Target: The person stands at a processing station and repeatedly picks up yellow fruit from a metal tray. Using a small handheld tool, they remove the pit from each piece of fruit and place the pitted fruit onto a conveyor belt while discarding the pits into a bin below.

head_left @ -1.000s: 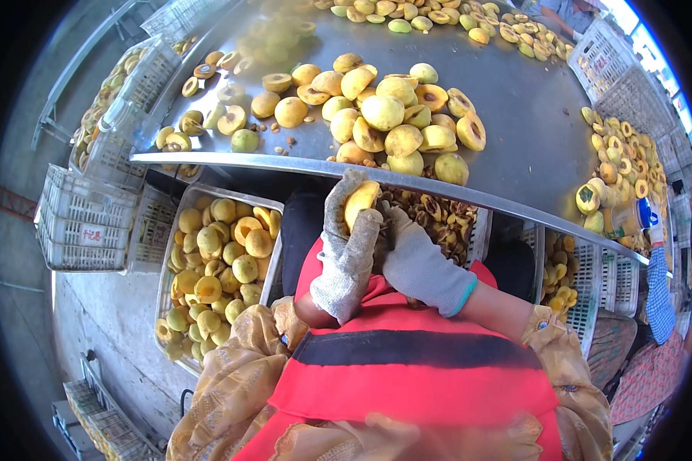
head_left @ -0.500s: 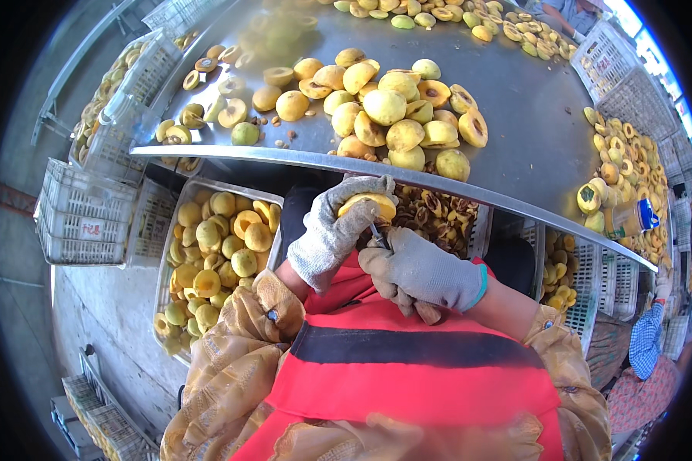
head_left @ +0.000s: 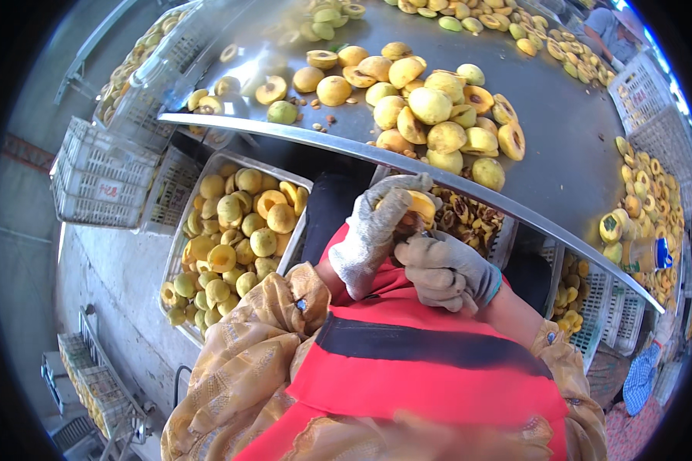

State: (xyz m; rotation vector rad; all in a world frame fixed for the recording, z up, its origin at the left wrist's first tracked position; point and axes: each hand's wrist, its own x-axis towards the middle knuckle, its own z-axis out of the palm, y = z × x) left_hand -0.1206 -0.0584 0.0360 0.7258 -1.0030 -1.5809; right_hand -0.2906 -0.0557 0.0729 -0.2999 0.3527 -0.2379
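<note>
Left hand (head_left: 377, 229) and right hand (head_left: 447, 270) together at a cut fruit (head_left: 420, 206).
The left hand is clamped on the fruit, just below the edge of the desk (head_left: 557, 123); the right hand is curled closed beside it, its contents hidden. A fruit pile (head_left: 432, 106) lies on the desk; a crate (head_left: 299, 230) of fruit stands to the left.

The table (head_left: 565, 115) bore a fruit pile (head_left: 438, 107) near its front edge and a jar (head_left: 644, 254) at right. A fruit half (head_left: 420, 206) lay in the left hand (head_left: 373, 230), the right hand (head_left: 447, 270) just beside. Left of both stood a fruit-filled crate (head_left: 301, 237); stacked crates (head_left: 104, 180), farther left.
</note>
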